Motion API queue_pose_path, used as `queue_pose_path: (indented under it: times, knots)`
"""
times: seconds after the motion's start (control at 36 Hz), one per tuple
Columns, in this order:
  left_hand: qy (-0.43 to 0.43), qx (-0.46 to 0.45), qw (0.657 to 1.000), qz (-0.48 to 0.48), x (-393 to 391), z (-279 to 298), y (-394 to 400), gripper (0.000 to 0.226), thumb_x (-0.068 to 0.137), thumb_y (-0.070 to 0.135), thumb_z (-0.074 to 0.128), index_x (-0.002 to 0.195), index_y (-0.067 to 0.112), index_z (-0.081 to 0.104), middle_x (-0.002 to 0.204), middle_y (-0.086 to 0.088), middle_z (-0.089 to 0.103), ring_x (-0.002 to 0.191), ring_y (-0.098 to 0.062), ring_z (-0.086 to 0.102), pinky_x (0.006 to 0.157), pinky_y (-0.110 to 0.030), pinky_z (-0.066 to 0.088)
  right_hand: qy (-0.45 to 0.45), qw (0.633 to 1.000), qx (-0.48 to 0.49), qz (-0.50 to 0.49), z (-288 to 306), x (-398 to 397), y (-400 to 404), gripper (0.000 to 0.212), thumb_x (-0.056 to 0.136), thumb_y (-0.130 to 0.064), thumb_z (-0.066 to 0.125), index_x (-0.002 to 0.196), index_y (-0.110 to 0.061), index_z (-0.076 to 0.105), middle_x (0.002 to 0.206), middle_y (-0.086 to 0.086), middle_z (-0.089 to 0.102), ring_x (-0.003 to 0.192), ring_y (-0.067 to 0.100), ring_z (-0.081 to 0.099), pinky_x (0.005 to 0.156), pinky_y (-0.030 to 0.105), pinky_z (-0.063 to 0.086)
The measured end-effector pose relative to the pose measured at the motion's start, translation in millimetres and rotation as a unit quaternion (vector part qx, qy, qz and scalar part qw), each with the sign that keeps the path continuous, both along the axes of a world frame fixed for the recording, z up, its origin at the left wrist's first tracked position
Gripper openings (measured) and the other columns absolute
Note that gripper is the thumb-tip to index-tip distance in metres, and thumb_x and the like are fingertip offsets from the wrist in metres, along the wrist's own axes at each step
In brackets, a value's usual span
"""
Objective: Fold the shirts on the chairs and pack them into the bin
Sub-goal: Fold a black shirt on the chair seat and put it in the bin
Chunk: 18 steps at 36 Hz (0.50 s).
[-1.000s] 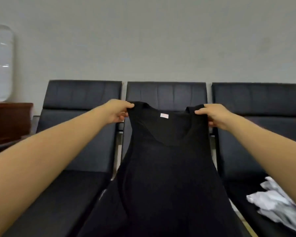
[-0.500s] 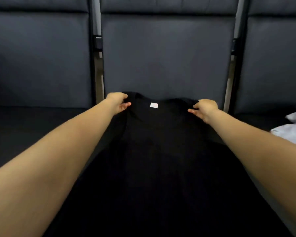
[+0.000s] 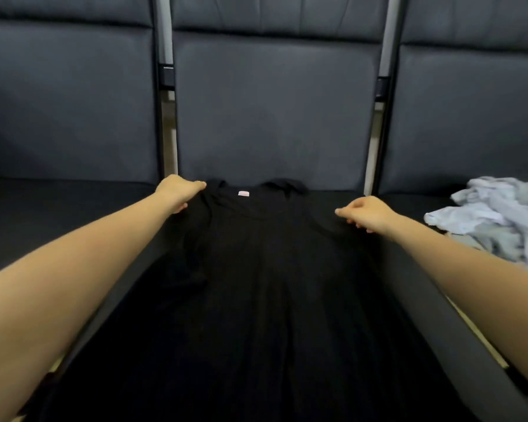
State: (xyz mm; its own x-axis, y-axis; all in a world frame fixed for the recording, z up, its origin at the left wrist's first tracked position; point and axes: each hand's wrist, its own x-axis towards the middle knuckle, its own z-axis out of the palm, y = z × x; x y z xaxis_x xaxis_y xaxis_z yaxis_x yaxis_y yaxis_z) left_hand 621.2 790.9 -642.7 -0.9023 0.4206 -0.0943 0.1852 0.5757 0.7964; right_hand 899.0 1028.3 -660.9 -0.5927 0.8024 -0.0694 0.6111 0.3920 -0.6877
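Right hand [image 3: 368,215]: fingers curled, pinching the black shirt's right edge below the shoulder
Left hand [image 3: 180,190]: gripping the left shoulder
Black shirt [image 3: 256,300]: spread flat on the middle chair seat [image 3: 409,269], collar towards the backrest
Light blue garment [image 3: 497,217]: crumpled on the right chair

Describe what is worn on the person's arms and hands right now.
Nothing that shows: both forearms are bare all the way to the bottom edge of the view, with no sleeves. The left hand and right hand wear no gloves, and no watch, ring or bracelet is visible.
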Motion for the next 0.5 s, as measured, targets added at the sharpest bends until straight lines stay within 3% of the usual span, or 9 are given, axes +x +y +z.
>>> queue_pose_path:
  times: [0.06,0.11,0.19,0.28,0.39,0.44,0.5]
  knots:
    - [0.096,-0.053,0.993,-0.043,25.3,0.5,-16.5,0.039,0.09,0.048,0.06,0.08,0.011,0.056,0.073,-0.01,0.058,0.069,-0.029,0.058,0.053,-0.029,0.04,-0.034,0.999,0.024,0.031,-2.6,18.0,-12.9,0.036,0.079,-0.052,0.072,0.088,-0.018,0.07,0.082,-0.014,0.061,0.077,0.006,0.055,0.069,0.024,0.045]
    - [0.183,-0.092,0.975,-0.088,57.2,-2.6,-37.1,0.04,0.086,0.053,0.061,0.073,0.016,0.054,0.075,-0.006,0.06,0.076,-0.029,0.061,0.067,-0.032,0.044,-0.069,0.995,0.044,0.052,-5.1,31.7,-28.3,0.037,0.07,-0.057,0.075,0.084,-0.023,0.068,0.089,-0.009,0.066,0.089,0.011,0.061,0.081,0.029,0.048]
    - [0.238,-0.183,0.941,-0.153,98.4,-13.2,-68.0,0.049,0.075,0.067,0.064,0.097,0.024,0.056,0.101,0.0,0.058,0.097,-0.02,0.059,0.083,-0.032,0.046,-0.101,0.991,0.06,0.066,-5.2,43.1,-52.0,0.024,0.082,-0.038,0.074,0.077,-0.02,0.059,0.081,-0.002,0.063,0.083,0.016,0.058,0.064,0.027,0.04]
    - [0.255,-0.254,0.912,-0.195,121.7,-25.1,-88.7,0.066,0.074,0.067,0.066,0.123,0.025,0.052,0.119,-0.003,0.052,0.114,-0.022,0.051,0.097,-0.038,0.046,-0.028,0.997,0.042,0.053,-9.0,48.2,-62.4,0.022,0.084,-0.021,0.071,0.071,-0.016,0.054,0.074,0.001,0.058,0.077,0.019,0.056,0.06,0.028,0.038]
    - [0.312,-0.227,0.907,-0.168,125.6,-32.3,-111.8,0.045,0.09,0.043,0.062,0.126,0.017,0.055,0.121,-0.007,0.054,0.113,-0.024,0.053,0.096,-0.034,0.045,0.13,0.988,-0.082,0.0,-5.5,54.0,-63.0,0.014,0.085,-0.013,0.07,0.078,-0.014,0.058,0.08,0.005,0.063,0.077,0.021,0.06,0.061,0.028,0.045]
    - [0.318,-0.186,0.917,-0.153,119.5,-33.8,-121.8,0.029,0.092,0.028,0.061,0.118,0.015,0.06,0.112,-0.007,0.059,0.105,-0.025,0.057,0.091,-0.033,0.045,0.192,0.97,-0.147,-0.038,-4.9,54.8,-53.5,0.015,0.082,-0.012,0.073,0.09,-0.016,0.061,0.098,0.01,0.069,0.093,0.026,0.065,0.082,0.038,0.055]
    - [0.28,-0.134,0.94,-0.138,114.0,-32.9,-130.2,0.018,0.091,0.016,0.062,0.108,0.012,0.066,0.098,-0.007,0.064,0.097,-0.025,0.061,0.084,-0.027,0.043,0.198,0.962,-0.18,-0.059,-9.1,57.3,-42.8,0.028,0.074,-0.018,0.077,0.096,-0.022,0.061,0.113,0.012,0.067,0.104,0.03,0.065,0.097,0.048,0.05]
